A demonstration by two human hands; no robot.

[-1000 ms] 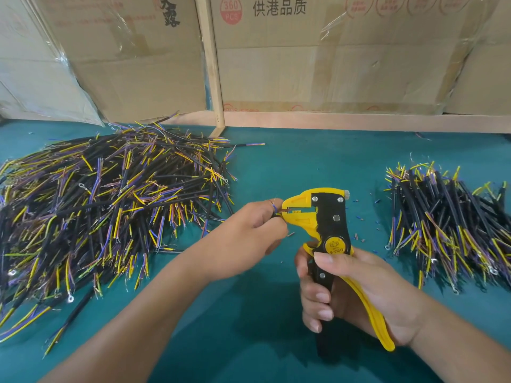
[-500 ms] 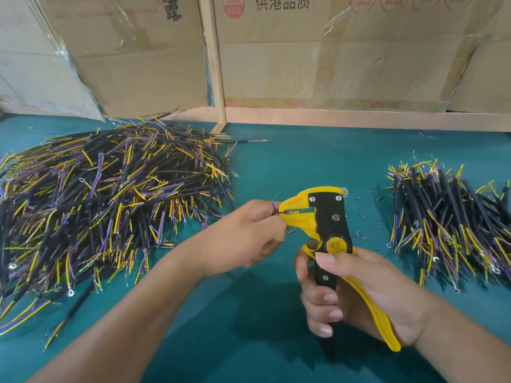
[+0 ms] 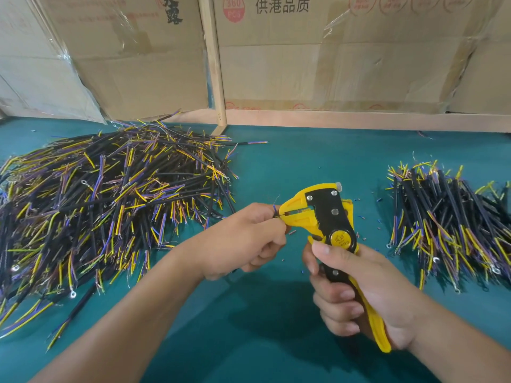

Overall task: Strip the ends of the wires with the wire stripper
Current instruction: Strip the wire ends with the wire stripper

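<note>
1. While my left hand (image 3: 243, 239) keeps its pinch on the wire (image 3: 276, 214), the tip now sits right at the mouth of the wire stripper (image 3: 326, 217), a touch deeper than half a second ago.
2. My right hand (image 3: 359, 294) is clenched around the yellow and black handles, thumb up by the round badge. The tool has barely shifted over the last second; it has only lifted slightly toward me.
3. A thin strand reaches from my fingertips into the slot. I cannot tell whether the blades have bitten yet.
4. To my mind, that means the squeeze is the step in hand: the feeding looks finished and the pull is still to come.
5. Over on my left lies the big heap of wires (image 3: 110, 205), and on my right the smaller pile (image 3: 453, 222), both resting on the green table (image 3: 304, 161).
6. Little insulation scraps (image 3: 380, 200) dot the cloth beside the tool.
</note>
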